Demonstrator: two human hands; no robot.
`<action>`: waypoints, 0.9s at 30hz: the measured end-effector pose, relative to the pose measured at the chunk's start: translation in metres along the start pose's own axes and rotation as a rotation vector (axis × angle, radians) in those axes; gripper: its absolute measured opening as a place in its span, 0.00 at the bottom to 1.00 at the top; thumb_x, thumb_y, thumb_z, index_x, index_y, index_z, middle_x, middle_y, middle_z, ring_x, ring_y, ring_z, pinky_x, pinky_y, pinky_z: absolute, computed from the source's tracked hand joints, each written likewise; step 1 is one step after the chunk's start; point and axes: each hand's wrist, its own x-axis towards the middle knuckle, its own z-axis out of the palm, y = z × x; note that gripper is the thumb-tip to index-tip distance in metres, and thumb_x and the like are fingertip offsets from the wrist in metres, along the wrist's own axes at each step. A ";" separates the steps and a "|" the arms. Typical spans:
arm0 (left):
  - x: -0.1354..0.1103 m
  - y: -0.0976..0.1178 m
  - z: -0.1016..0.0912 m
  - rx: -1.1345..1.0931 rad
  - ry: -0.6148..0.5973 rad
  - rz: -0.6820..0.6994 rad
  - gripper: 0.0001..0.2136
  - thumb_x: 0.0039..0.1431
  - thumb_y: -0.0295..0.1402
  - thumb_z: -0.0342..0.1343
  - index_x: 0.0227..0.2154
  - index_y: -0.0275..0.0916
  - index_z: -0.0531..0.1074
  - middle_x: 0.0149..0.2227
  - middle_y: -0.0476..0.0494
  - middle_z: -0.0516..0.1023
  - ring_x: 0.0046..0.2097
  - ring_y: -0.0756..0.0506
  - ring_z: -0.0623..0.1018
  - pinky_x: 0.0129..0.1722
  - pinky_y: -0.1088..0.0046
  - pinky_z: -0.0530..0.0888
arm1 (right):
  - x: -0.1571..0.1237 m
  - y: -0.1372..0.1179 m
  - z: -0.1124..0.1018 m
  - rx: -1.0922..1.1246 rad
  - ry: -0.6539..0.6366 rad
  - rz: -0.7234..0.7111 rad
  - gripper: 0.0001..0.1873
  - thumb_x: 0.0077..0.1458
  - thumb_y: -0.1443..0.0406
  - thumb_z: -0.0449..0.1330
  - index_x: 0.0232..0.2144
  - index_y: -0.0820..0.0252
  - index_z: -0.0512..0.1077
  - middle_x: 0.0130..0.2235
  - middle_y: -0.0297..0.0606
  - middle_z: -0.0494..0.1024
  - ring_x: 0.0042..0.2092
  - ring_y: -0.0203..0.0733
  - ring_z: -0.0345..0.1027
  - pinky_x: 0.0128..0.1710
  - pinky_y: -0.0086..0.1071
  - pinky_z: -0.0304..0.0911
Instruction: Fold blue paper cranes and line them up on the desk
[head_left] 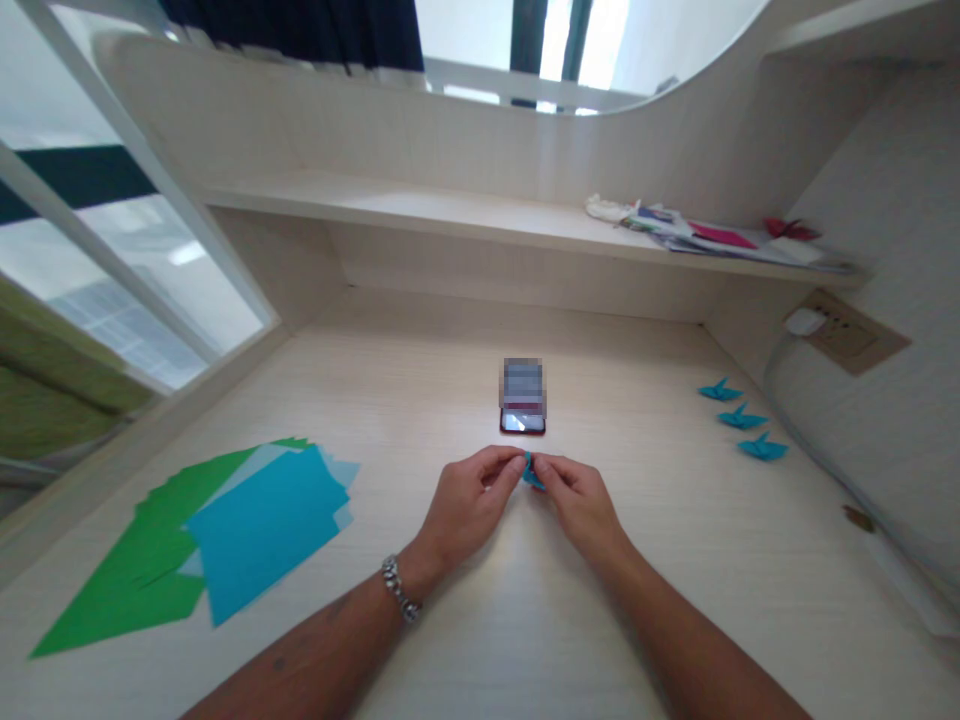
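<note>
A small piece of folded blue paper (532, 474) is held between my two hands over the middle of the desk. My left hand (474, 497) pinches it from the left with thumb and forefinger, and my right hand (581, 497) pinches it from the right. Most of the paper is hidden by the fingers, so its exact shape cannot be made out. Just beyond my fingertips lies a phone (523, 421) with its screen up. Over to the right, three blue folded paper cranes (762, 447) sit in a slanting row.
On the left, blue paper sheets (270, 530) overlap green paper sheets (112, 590). A shelf (420, 215) crosses behind the desk, with papers (720, 238) at its right end. A charger (805, 321) sits in the wall socket, its grey cable (787, 420) running down the right side.
</note>
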 end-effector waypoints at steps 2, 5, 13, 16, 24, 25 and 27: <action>-0.002 0.003 0.000 0.034 -0.051 0.024 0.11 0.63 0.35 0.51 0.42 0.41 0.77 0.42 0.43 0.81 0.43 0.44 0.79 0.46 0.67 0.73 | 0.003 0.003 -0.001 0.194 -0.031 0.149 0.22 0.54 0.49 0.58 0.36 0.61 0.80 0.36 0.43 0.81 0.39 0.46 0.73 0.40 0.38 0.69; -0.002 0.002 -0.001 0.053 -0.078 0.043 0.11 0.63 0.34 0.51 0.44 0.41 0.76 0.43 0.43 0.80 0.43 0.44 0.78 0.45 0.68 0.73 | 0.005 0.004 -0.003 0.310 -0.027 0.253 0.20 0.45 0.51 0.65 0.32 0.62 0.80 0.33 0.43 0.81 0.36 0.44 0.74 0.36 0.36 0.70; 0.007 -0.003 -0.007 0.078 -0.001 0.001 0.09 0.54 0.34 0.60 0.38 0.39 0.77 0.40 0.41 0.80 0.39 0.44 0.77 0.39 0.69 0.74 | 0.003 0.003 -0.004 0.243 -0.011 0.225 0.16 0.42 0.55 0.68 0.31 0.61 0.79 0.31 0.39 0.80 0.31 0.40 0.72 0.33 0.35 0.71; 0.008 -0.003 -0.005 -0.005 -0.100 -0.061 0.07 0.55 0.33 0.59 0.34 0.37 0.78 0.36 0.42 0.81 0.37 0.44 0.78 0.39 0.69 0.74 | 0.002 0.001 -0.006 0.178 -0.039 0.197 0.15 0.44 0.56 0.66 0.31 0.62 0.79 0.31 0.40 0.80 0.31 0.40 0.72 0.33 0.36 0.70; 0.009 -0.006 -0.005 -0.131 -0.152 -0.140 0.06 0.52 0.31 0.60 0.32 0.34 0.77 0.32 0.42 0.80 0.33 0.47 0.77 0.34 0.71 0.74 | 0.003 0.000 -0.011 0.068 -0.030 0.095 0.09 0.43 0.62 0.67 0.29 0.61 0.78 0.29 0.38 0.80 0.30 0.38 0.71 0.32 0.32 0.67; 0.009 -0.006 -0.005 -0.153 -0.160 -0.149 0.06 0.51 0.30 0.61 0.32 0.34 0.77 0.31 0.43 0.80 0.32 0.47 0.77 0.33 0.72 0.74 | 0.002 -0.001 -0.010 0.071 -0.047 0.103 0.09 0.43 0.62 0.67 0.29 0.61 0.78 0.28 0.38 0.80 0.29 0.37 0.71 0.30 0.32 0.67; 0.009 -0.006 -0.005 -0.198 -0.164 -0.164 0.05 0.49 0.28 0.61 0.30 0.34 0.76 0.28 0.44 0.79 0.30 0.49 0.76 0.32 0.74 0.73 | 0.002 -0.002 -0.010 0.096 -0.066 0.126 0.09 0.43 0.62 0.67 0.29 0.61 0.79 0.27 0.37 0.79 0.28 0.37 0.71 0.29 0.31 0.67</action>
